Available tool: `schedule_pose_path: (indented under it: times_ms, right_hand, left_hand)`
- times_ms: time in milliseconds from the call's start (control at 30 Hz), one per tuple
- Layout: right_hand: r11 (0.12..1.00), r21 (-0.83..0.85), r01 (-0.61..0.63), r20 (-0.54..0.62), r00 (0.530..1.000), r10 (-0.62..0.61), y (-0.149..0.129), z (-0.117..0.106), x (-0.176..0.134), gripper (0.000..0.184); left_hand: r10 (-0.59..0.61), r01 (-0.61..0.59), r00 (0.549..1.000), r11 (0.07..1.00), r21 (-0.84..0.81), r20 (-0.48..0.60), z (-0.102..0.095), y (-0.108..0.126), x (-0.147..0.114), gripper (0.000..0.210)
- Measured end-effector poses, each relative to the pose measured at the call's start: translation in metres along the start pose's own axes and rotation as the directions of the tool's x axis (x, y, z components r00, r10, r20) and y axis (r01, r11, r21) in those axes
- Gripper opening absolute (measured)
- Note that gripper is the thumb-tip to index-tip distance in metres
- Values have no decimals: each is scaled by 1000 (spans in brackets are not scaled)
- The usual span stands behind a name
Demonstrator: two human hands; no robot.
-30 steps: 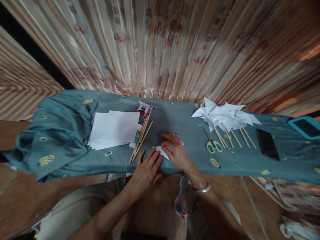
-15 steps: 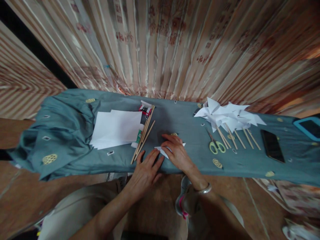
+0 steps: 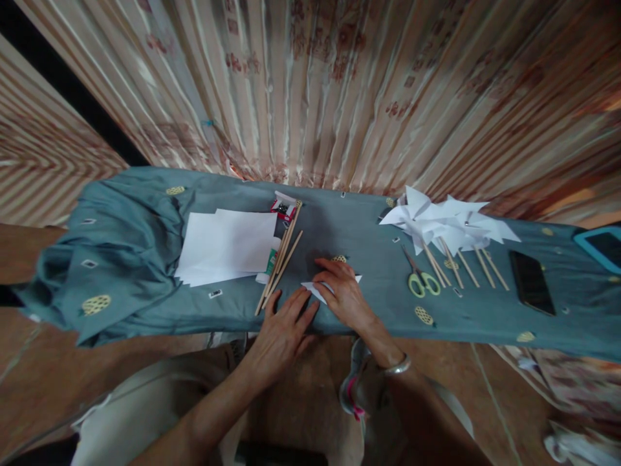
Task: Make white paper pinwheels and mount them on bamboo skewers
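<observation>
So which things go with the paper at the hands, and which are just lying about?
Probably belonging:
small paper at left hand and right hand
white sheets
wooden sticks
tube
red box
scissors
paper pinwheels

Probably just lying about:
black phone
blue-rimmed device

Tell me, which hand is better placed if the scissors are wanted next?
Probably the right hand: it lies over the white paper, on the side nearer the scissors. The left hand is farther off, close to the wooden sticks.
</observation>
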State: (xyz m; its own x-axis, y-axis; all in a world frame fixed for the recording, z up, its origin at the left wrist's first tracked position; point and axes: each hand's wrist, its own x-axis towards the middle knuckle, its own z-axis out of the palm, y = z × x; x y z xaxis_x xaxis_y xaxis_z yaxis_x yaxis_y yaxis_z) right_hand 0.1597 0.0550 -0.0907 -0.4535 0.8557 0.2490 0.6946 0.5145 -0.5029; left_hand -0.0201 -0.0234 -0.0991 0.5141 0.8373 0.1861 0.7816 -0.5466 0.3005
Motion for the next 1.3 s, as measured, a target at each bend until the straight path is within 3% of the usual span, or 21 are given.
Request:
schedule_pose_path:
  times_ms: [700, 1300]
  right_hand:
    - [999, -35, 28, 3, 1000, -28, -1, 0, 1, 16]
    - [964, -249, 95, -98, 988, -122, -1, 1, -11, 30]
  left_hand:
    - [14, -14, 1000, 1000, 3, 17, -1, -1, 3, 54]
    - [-9, 10, 1000, 1000, 16, -15, -4, -7, 9, 51]
